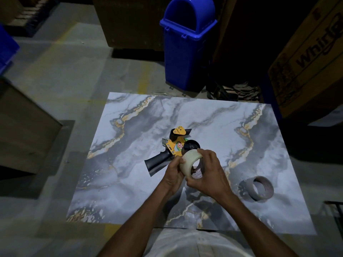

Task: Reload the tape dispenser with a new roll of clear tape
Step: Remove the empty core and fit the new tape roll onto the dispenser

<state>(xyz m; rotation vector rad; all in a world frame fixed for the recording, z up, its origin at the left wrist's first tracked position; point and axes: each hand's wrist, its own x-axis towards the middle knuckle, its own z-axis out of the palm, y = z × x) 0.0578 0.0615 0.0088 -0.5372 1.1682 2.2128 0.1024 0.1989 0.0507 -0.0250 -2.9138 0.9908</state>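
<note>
Both hands hold the roll [187, 164] over the worktop [130, 182], approx. mid. L hand [173, 175] grips its left side, fingers curled on the outer wrap. R hand [207, 175] grasps the right side, fingers over the top rim. Dispenser [174, 145] lies on the worktop just behind the roll, handle toward the left edge, black hub showing. 2nd roll [257, 188] sits near the right edge, toward the near corner. Blue bin [187, 49] stands beyond the far edge.
</note>
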